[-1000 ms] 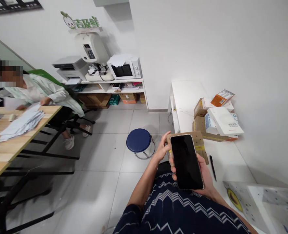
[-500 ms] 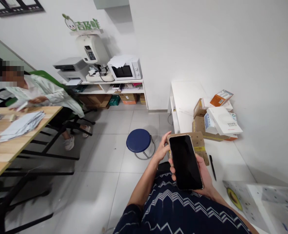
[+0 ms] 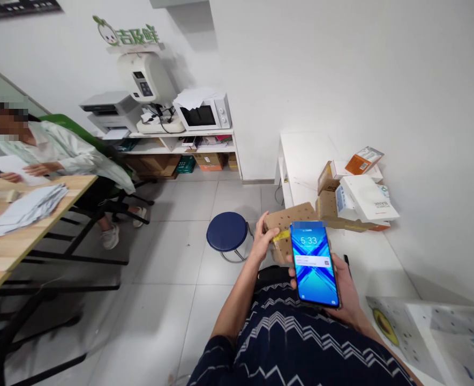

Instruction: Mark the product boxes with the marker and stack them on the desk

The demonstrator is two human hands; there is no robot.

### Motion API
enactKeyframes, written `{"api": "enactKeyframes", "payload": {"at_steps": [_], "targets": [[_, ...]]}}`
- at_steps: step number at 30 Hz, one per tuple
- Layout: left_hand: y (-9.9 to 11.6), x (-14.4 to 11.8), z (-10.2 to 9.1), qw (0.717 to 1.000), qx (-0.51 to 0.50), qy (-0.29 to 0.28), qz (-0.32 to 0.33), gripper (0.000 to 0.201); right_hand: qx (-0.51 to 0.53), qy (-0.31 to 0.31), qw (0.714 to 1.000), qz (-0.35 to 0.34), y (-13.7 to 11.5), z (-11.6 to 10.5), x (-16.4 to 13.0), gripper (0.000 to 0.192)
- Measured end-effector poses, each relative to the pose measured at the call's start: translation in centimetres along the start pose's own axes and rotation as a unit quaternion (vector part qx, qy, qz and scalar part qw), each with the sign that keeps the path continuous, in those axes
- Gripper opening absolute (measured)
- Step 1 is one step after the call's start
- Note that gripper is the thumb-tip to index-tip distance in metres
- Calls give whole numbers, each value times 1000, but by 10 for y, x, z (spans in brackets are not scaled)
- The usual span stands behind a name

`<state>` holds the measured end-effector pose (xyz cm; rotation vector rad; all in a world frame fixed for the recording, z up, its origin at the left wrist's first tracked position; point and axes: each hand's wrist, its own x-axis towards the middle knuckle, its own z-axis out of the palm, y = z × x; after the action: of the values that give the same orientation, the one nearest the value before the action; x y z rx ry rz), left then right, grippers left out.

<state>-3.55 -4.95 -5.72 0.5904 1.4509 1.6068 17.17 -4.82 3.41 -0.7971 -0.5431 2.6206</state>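
Note:
My right hand (image 3: 345,289) is wrapped round a smartphone (image 3: 315,273) from its right side, with fingertips showing at the left edge. The phone's screen is lit blue and reads 5:33. My left hand (image 3: 263,241) grips the left end of a brown cardboard box (image 3: 291,217), thumb on top near a strip of yellow tape. The box is tilted and partly hidden behind the phone. A black pen (image 3: 346,261) lies on the white table just beyond my right hand, mostly covered by it.
On the white table (image 3: 301,153) at right sit several boxes, including a white power bank box (image 3: 367,198). A blue stool (image 3: 227,231) stands on the floor. At the left, a person (image 3: 60,150) holding paper sits at a wooden table (image 3: 66,201). A microwave (image 3: 202,113) rests on a shelf.
The phone's dark screen has lit up, and the phone has shifted slightly right. My left hand has moved the box left, out from behind the phone. The seated person has raised a paper.

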Motion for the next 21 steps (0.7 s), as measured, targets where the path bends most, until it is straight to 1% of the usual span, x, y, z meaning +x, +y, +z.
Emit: {"api": "enactKeyframes", "payload": {"at_steps": [2,3,4,5,6,7,8,9,11,12,13,15,16,18,21], "targets": [[-1,4,-3,998,-29,56,-8,74,-27,62,996,-60,0,-20,-2,61],[-1,6,-5,996,-38,81,-9,75,-55,107,988,-93,1,-34,-2,61],[-1,7,-8,994,-43,104,-9,75,-99,161,974,-122,4,-51,0,62],[-2,9,-10,991,-44,124,-7,76,-163,224,949,-151,8,-70,2,63],[-2,10,-11,989,-41,139,-6,76,-247,289,907,-182,12,-89,6,63],[-2,11,-13,988,-38,149,-6,76,-350,342,852,-186,17,-109,10,65],[-2,12,-13,988,-34,153,-6,75,-475,381,778,-152,23,-128,15,66],[-2,13,-13,988,-31,151,-8,74,-573,402,705,-109,29,-145,19,65],[-1,13,-11,990,-31,136,-15,71,-638,432,635,-53,43,-172,26,62],[0,13,-9,991,-37,126,-21,70,-648,447,616,-33,50,-180,29,60],[1,12,-7,992,-47,114,-30,69,-649,462,603,-20,58,-186,30,57],[1,10,-3,992,-70,90,-52,68,-662,485,571,1,71,-192,31,52],[1,9,0,992,-78,78,-66,67,-669,489,560,8,77,-193,31,51],[-1,7,4,991,-82,48,-93,64,-678,488,550,16,84,-193,31,51],[-6,4,13,989,-67,-11,-130,58,-674,487,555,21,83,-194,32,49]]}}
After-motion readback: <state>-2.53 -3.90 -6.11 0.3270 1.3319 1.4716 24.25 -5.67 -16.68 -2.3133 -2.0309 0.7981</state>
